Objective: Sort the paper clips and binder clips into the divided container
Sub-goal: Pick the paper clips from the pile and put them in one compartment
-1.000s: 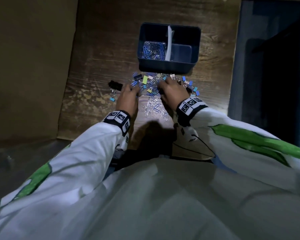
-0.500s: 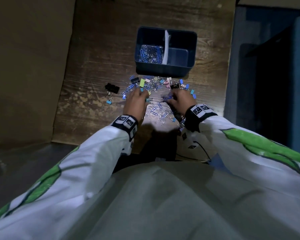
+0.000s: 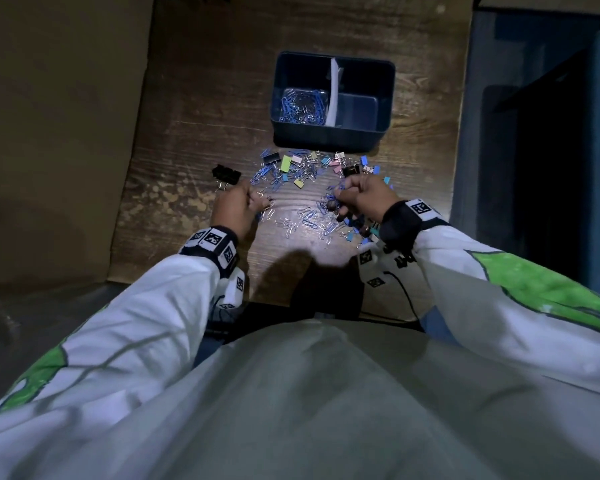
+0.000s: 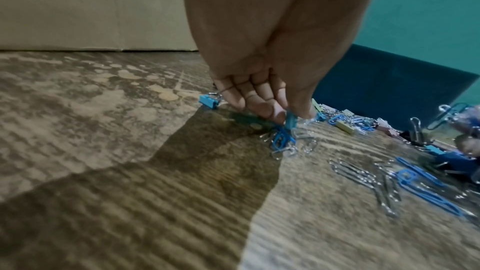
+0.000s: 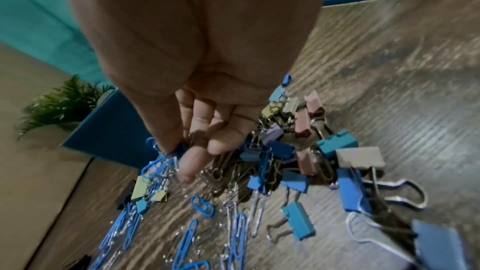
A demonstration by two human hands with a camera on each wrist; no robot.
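Note:
A dark blue divided container (image 3: 329, 136) stands at the back of the table. Its left compartment holds blue and silver paper clips (image 3: 303, 105); a white divider (image 3: 333, 95) separates it from the right compartment (image 3: 357, 109), which looks bare. Mixed paper clips and small coloured binder clips (image 3: 291, 168) lie scattered in front of it. My left hand (image 3: 262, 204) (image 4: 285, 116) reaches down to the table and pinches a small blue clip (image 4: 291, 122) between thumb and fingertips. My right hand (image 3: 336, 202) (image 5: 182, 151) is curled round a bunch of blue and silver paper clips (image 5: 161, 163) just above the pile.
A large black binder clip (image 3: 226, 174) lies left of the pile, beside my left hand. More binder clips (image 5: 335, 147) lie under and right of my right hand. The wooden table (image 3: 194, 109) ends at a beige wall on the left and dark blue furniture (image 3: 534, 133) on the right.
Both hands have drawn back from the pile's far edge towards me. The right hand has gathered a bunch of paper clips; the left has moved left and pinched a clip.

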